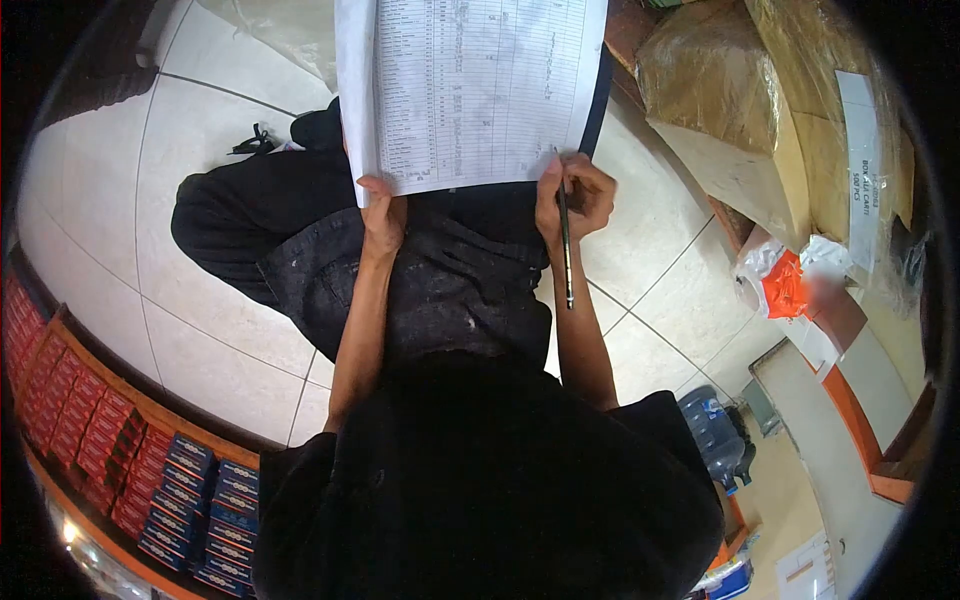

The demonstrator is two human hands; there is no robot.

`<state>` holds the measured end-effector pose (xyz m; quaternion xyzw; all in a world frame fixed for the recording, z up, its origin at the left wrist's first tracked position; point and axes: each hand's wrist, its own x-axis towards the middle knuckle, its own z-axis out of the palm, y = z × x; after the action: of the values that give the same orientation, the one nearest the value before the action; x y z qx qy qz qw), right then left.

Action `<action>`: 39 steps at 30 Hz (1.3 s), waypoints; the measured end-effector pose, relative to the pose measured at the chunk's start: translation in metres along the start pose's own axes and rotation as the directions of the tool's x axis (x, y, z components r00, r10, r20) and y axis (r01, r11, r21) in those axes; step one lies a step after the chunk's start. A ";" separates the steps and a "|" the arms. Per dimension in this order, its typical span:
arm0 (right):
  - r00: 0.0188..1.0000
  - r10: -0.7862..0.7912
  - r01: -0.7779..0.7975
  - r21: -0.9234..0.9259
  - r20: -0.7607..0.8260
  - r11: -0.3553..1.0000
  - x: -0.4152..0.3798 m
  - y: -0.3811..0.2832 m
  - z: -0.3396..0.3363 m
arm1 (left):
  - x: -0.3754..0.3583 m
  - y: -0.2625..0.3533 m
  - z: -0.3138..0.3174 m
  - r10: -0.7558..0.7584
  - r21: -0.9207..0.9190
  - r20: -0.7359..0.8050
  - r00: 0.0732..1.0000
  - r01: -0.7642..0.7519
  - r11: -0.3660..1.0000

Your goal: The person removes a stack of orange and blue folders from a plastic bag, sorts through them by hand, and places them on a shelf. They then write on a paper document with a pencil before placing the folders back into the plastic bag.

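Observation:
A stack of printed table sheets (480,90), with handwritten marks in some columns, lies over my lap on a dark flat board (600,95) whose edge shows at the right. My left hand (382,215) pinches the lower left corner of the sheets, thumb on top, where the paper curls. At the lower right corner, my right hand (575,198) grips a dark pencil (567,245). Its tip points up at the paper, and its back end slants down over my wrist.
Red boxes (85,420) and dark blue boxes (185,500) fill a wooden shelf at lower left. Wrapped cartons (710,90) stand at upper right, above an orange and white plastic bag (785,280). A water jug (715,435) lies at lower right on the tiled floor (215,330).

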<state>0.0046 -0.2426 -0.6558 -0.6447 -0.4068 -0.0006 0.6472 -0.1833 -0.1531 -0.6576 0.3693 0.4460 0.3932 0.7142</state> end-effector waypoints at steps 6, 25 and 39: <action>0.988 -0.119 0.134 -0.155 0.102 0.979 0.013 -0.010 0.003 | 0.000 -0.006 -0.008 -0.019 -0.005 0.038 0.999 0.019 1.000; 0.907 -0.167 0.232 -0.128 0.387 0.964 0.023 -0.054 0.021 | 0.000 0.000 -0.005 -0.014 0.032 0.039 0.999 0.013 0.999; 0.912 -0.114 0.174 -0.120 0.393 0.977 0.017 -0.051 0.041 | 0.002 -0.007 -0.007 0.008 0.011 0.037 0.999 -0.009 1.000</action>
<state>-0.0321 -0.2080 -0.6105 -0.6481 -0.5710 0.0467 0.5017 -0.1876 -0.1527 -0.6666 0.3823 0.4331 0.3868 0.7188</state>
